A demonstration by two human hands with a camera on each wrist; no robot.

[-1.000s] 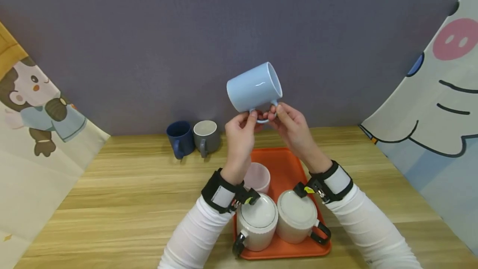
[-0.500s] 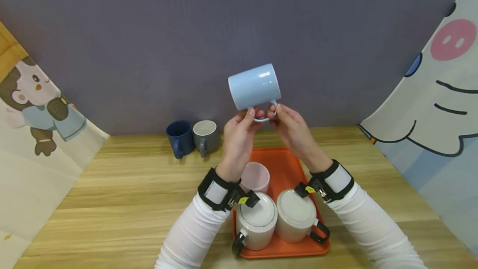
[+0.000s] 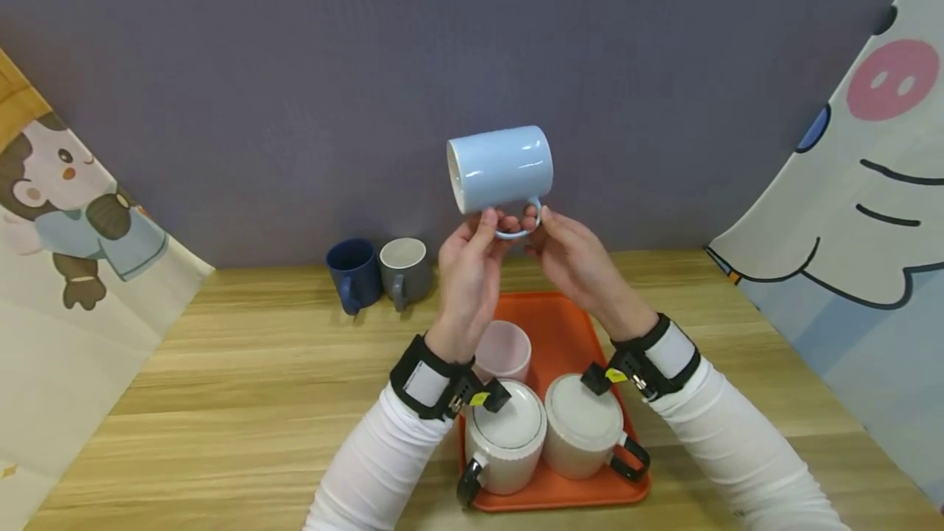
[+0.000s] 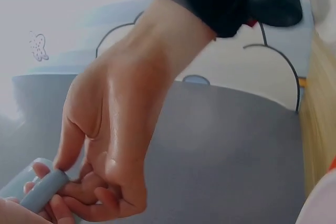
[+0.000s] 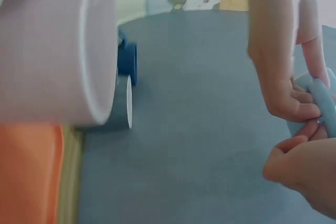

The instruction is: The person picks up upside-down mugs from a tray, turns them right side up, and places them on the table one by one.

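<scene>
1. Light-blue mug (image 3: 503, 169) up in the air, lying on its side in front of the dark backdrop (image 3: 243, 105), well above the counter (image 3: 258, 383), its handle (image 3: 516, 234) underneath!
2. And there's the change: a second ago the right-hand end faces the view, and now that end swings away and the pale left-hand end comes round.
3. The left hand (image 3: 472, 273) pinches the handle near its left end, thumb against fingers; the right hand (image 3: 583, 265) pinches it near the right end. Neither grip lets go.
4. What does it mean? My call: a turn in the hands to show the other end, with no set-down yet.
5. Below, the orange tray (image 3: 556, 330) carries a pink cup (image 3: 505, 347) and two pale mugs (image 3: 516, 461); the navy mug (image 3: 356, 279) and grey mug (image 3: 422, 279) stand side by side, left.
</scene>
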